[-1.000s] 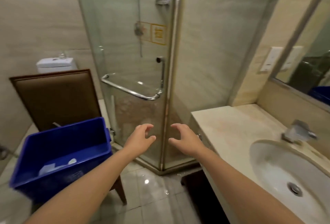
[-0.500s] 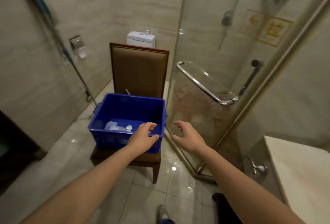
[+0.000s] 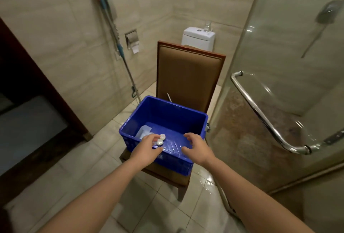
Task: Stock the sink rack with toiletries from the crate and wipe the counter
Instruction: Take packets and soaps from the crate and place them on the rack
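Two hands are hovering over the blue crate (image 3: 167, 115);
right hand (image 3: 200, 152) is hanging slack, empty; left hand (image 3: 147, 152) is half-covering white toiletries (image 3: 161, 139); grasp unclear.

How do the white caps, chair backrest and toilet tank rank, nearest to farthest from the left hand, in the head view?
1. White caps, in the crate, at the fingertips of the left hand.
2. Chair backrest, upright behind the crate.
3. Toilet tank, farthest back, behind the backrest.

Glossy blue plastic crate (image 3: 167, 113), brown matt upholstered chair (image 3: 188, 76) with wood frame, shiny wet floor tiles (image 3: 104, 139), clear glass shower door (image 3: 290, 46), polished metal handle (image 3: 260, 113)
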{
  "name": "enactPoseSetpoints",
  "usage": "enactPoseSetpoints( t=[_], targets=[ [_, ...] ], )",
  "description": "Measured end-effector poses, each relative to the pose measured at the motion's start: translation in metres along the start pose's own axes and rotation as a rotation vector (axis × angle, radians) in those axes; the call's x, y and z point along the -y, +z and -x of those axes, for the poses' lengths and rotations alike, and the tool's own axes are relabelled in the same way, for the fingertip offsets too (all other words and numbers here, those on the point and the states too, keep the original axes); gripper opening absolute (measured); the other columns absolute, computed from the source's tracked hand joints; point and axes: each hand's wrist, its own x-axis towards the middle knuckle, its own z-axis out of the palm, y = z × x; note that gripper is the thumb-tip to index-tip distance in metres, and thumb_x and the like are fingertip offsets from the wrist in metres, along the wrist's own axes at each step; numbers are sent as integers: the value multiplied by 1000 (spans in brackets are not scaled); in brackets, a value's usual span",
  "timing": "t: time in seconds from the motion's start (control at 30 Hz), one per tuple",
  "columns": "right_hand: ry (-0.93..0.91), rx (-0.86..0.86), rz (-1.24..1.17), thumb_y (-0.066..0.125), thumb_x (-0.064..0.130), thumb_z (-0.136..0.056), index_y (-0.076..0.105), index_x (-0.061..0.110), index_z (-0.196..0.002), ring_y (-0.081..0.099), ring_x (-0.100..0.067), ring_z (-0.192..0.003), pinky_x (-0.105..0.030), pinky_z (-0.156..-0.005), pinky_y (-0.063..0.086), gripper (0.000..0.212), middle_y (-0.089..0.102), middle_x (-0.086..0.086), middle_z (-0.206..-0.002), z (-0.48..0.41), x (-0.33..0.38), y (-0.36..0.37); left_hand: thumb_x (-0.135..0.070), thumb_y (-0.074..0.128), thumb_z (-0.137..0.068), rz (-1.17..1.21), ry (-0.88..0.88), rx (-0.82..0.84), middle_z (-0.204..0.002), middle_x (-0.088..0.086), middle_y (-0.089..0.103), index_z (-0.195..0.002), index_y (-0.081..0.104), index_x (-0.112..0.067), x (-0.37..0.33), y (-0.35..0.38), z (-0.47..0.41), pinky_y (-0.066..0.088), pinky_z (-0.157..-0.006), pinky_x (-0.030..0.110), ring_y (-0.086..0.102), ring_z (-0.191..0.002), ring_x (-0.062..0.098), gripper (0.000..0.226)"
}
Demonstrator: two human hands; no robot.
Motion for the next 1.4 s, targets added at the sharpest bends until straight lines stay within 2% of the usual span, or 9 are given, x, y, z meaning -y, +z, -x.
enactPoseSetpoints(
  t=[0.27, 0.4, 0.5, 0.7, 0.8, 0.9, 1.0, 1.2, 1.4],
  targets=[
    [-9, 70, -44, 61, 30, -91, 42, 27, -141, 56, -13, -107, -30, -92, 50, 53, 44, 3, -142, -52, -9, 7, -26, 65, -91, 1, -89, -39, -137, -9, 46, -134, 45, -31, 11, -4, -29, 52, -92, 33, 51, -118, 8, 48],
    [-12, 106, -56, 61, 30, -91, 42, 27, -140, 53, -16, -119, -34, -98, 50, 52, 44, 2, -143, -76, -10, 14, -26, 65, -90, -18, -115, -33, -135, -8, 47, -131, 46, -34, 17, -8, -49, 53, -91, 34, 53, -113, 9, 46],
    [5, 131, -63, 61, 29, -92, 42, 26, -140, 54, -18, -119, -36, -97, 51, 52, 43, 1, -144, -98, -11, 21, -29, 64, -90, -49, -127, -1, -135, -8, 46, -132, 45, -35, 24, -11, -72, 53, -93, 39, 55, -114, 14, 46],
    [112, 137, -80, 61, 28, -91, 42, 24, -141, 55, -18, -114, -36, -95, 50, 54, 43, -1, -142, -158, -12, 41, -29, 63, -92, -73, -137, 108, -134, -9, 45, -126, 47, -37, 52, -24, -143, 54, -90, 36, 53, -114, 12, 39],
    [193, 154, -103, 62, 26, -91, 43, 23, -140, 55, -18, -115, -36, -95, 49, 53, 43, -2, -142, -188, -11, 56, -29, 61, -92, -98, -156, 177, -133, -9, 45, -130, 46, -34, 72, -30, -183, 53, -89, 34, 52, -114, 12, 41],
    [302, 167, -119, 62, 27, -89, 43, 25, -140, 58, -16, -102, -35, -89, 52, 54, 44, 0, -140, -216, -9, 75, -30, 61, -91, -130, -192, 250, -134, -8, 47, -132, 46, -33, 93, -36, -221, 52, -92, 37, 55, -114, 14, 43],
    [382, 173, -150, 64, 27, -89, 43, 24, -140, 56, -15, -106, -34, -90, 51, 56, 45, 0, -139, -240, -8, 95, -30, 62, -91, -169, -214, 354, -136, -7, 47, -135, 46, -31, 113, -37, -252, 50, -94, 36, 55, -115, 15, 47],
    [534, 177, -195, 64, 26, -89, 45, 24, -138, 55, -16, -108, -34, -89, 51, 53, 45, -1, -137, -275, -17, 132, -26, 63, -90, -246, -225, 515, -139, -5, 43, -133, 46, -30, 147, -17, -295, 50, -90, 35, 56, -111, 18, 46],
    [651, 194, -207, 64, 30, -90, 47, 26, -134, 55, -16, -99, -35, -86, 52, 47, 44, 1, -135, -298, -36, 169, -23, 63, -90, -311, -241, 601, -145, -5, 36, -135, 43, -25, 178, 18, -320, 48, -84, 31, 56, -112, 20, 49]
  ],
)
